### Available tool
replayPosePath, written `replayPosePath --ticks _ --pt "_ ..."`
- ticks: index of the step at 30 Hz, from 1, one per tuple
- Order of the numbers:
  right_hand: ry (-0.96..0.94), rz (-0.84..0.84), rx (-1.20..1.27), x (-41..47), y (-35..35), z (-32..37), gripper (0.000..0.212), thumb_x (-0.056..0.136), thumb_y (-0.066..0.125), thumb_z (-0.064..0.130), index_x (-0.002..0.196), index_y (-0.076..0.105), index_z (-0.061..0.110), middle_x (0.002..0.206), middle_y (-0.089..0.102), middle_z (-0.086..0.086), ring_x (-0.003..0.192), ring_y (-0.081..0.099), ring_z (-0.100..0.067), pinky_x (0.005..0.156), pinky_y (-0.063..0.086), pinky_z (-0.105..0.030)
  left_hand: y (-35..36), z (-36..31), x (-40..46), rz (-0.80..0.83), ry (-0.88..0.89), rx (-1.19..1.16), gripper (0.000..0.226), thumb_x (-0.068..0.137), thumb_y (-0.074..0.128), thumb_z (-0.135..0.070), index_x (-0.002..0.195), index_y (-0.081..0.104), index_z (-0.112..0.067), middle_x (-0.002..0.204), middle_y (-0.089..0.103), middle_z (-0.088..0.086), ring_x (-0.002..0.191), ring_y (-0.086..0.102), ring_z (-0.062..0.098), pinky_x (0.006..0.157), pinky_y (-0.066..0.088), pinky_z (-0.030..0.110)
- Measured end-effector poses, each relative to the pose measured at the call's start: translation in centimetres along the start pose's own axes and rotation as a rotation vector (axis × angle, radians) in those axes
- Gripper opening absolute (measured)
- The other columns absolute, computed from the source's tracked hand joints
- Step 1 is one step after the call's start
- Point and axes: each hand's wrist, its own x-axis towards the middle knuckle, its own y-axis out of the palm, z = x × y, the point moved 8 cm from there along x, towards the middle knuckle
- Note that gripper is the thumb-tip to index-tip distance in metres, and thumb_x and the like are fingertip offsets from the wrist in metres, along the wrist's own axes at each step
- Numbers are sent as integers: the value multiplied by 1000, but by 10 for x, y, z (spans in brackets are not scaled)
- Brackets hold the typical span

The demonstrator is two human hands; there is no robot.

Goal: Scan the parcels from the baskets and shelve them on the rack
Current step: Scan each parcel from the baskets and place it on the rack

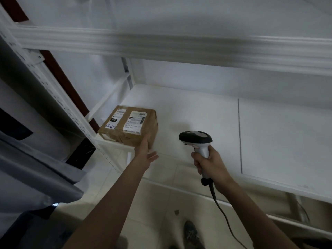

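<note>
A brown cardboard parcel (129, 125) with white shipping labels lies at the front left corner of a white rack shelf (206, 123). My left hand (144, 152) reaches it with straight fingers, which touch the parcel's near right corner. My right hand (209, 163) grips the handle of a black and white barcode scanner (196, 139), held upright over the shelf's front part, its head aimed left toward the parcel. The scanner's black cable hangs down past my right forearm.
A white upper shelf beam (161, 44) crosses above. The rack's perforated left post (62, 105) stands beside the parcel. Grey fabric (32, 177) fills the left side. Pale floor tiles (161, 203) and a shoe (191, 232) show below.
</note>
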Motion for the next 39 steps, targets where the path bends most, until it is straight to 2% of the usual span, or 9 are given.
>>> replayPosePath --ticks 3,9,14,17,21,26,30,34,39 --pt "28 -67 12 -21 -19 -5 14 94 64 10 106 62 4 63 60 -4 48 50 -16 48 45 -27 22 26 -13 72 -21 64 62 90 71 -47 132 46 -10 119 46 15 101 60 34 87 58 48" --pt "71 -272 109 -78 -85 -28 15 93 63 11 107 69 9 60 57 -4 43 45 -14 44 40 -21 86 85 -46 321 -46 351 42 90 71 -39 113 57 -7 113 58 14 92 66 29 81 58 41" --pt "77 -487 128 -138 -163 -51 14 94 62 10 105 68 3 56 54 -3 41 44 -14 42 38 -21 155 142 -91 517 -31 593 34 94 65 -36 113 63 -8 115 66 12 94 69 27 68 57 33" --pt "85 -609 133 -184 -213 -67 14 94 64 12 105 68 4 57 55 -3 43 46 -14 43 40 -24 196 186 -125 635 -44 710 33 95 64 -35 115 64 -9 114 69 12 94 70 25 74 59 35" --pt "124 -762 181 -252 -273 -95 16 94 65 16 106 68 5 61 57 -2 50 49 -14 45 41 -26 244 253 -178 778 -50 863 29 99 59 -33 118 62 -11 116 70 11 107 69 27 99 55 43" --pt "175 -884 189 -332 -342 -132 14 97 63 18 101 64 5 68 58 -6 57 54 -17 55 46 -34 289 341 -244 884 -59 989 23 102 54 -31 112 63 -13 111 71 11 102 68 26 89 56 37" --pt "217 -965 202 -390 -391 -162 11 98 61 16 104 63 7 68 59 -4 55 54 -12 52 45 -28 314 412 -288 963 -64 1100 21 100 57 -32 109 65 -15 105 73 7 96 70 20 87 56 35" --pt "227 -1025 201 -440 -434 -191 9 98 59 13 106 62 12 76 61 -12 66 56 -24 59 48 -38 333 475 -326 1022 -73 1179 25 99 59 -35 113 65 -15 108 74 5 98 72 20 84 58 34" --pt "271 -1107 180 -493 -476 -229 10 95 62 13 96 60 23 56 58 7 53 52 -14 45 42 -24 356 536 -365 1095 -92 1237 23 97 62 -38 113 64 -21 110 74 6 101 72 20 84 60 33"
